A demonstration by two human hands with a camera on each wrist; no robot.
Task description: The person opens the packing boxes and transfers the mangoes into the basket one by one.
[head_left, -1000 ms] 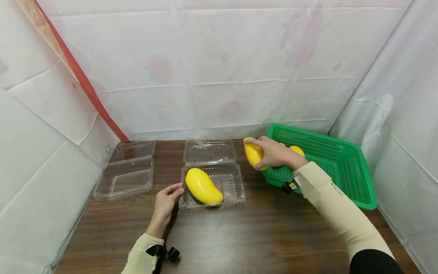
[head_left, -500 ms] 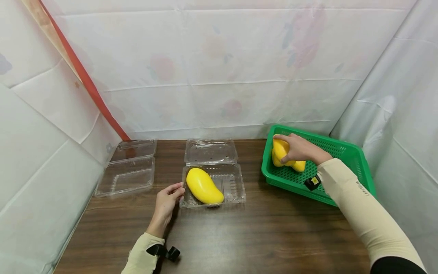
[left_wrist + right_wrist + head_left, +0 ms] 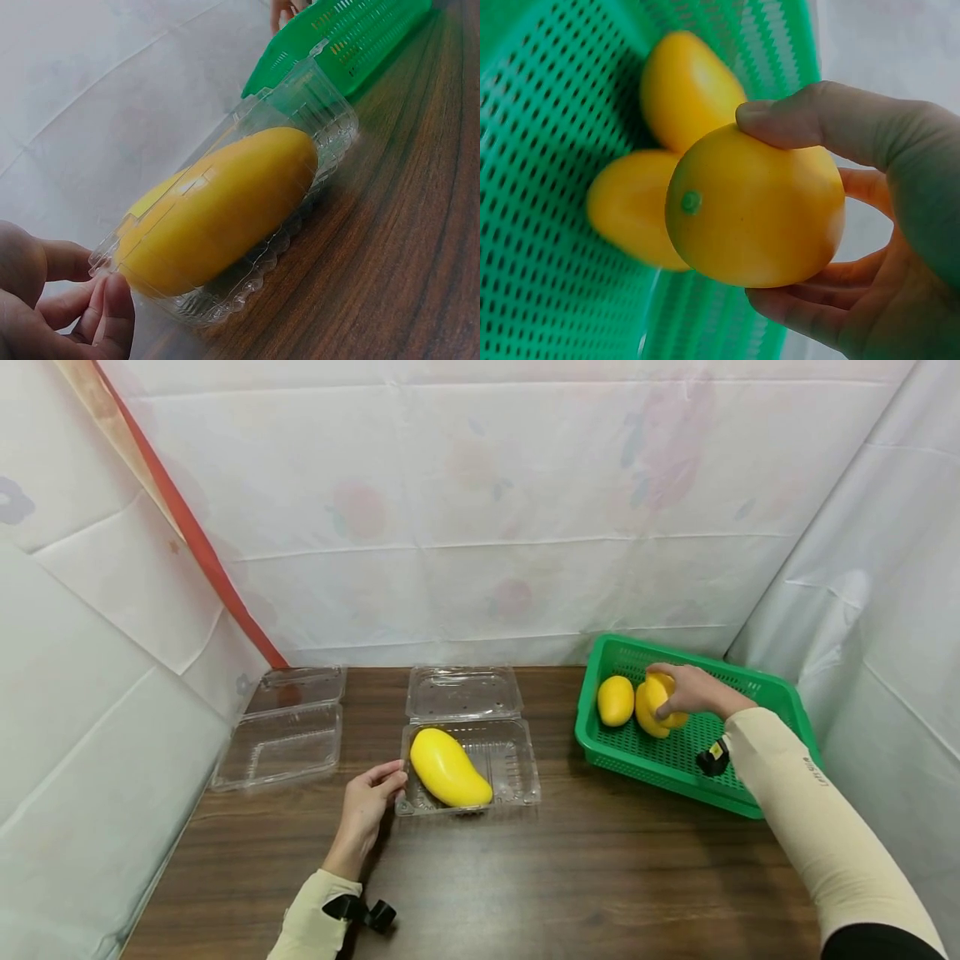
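Note:
A large yellow mango (image 3: 450, 768) lies in the left part of an open clear plastic clamshell box (image 3: 513, 768). My left hand (image 3: 367, 806) pinches the left rim of that box between thumb and fingers, as the left wrist view also shows. My right hand (image 3: 693, 689) grips another mango (image 3: 757, 210) over the green basket (image 3: 667, 778), thumb on one side and fingers on the other. Two more mangoes lie in the basket: one at its left end (image 3: 615, 701) and one partly hidden by the held mango (image 3: 634, 206).
A second open clear clamshell box (image 3: 288, 747) stands to the left on the brown wooden table (image 3: 570, 877). White patterned sheets (image 3: 480, 527) rise behind and at both sides. The green basket is near the right sheet.
My right hand has carried its mango rightward, from beside the basket's left edge to over the mangoes inside. My left hand keeps its pinch on the box rim.

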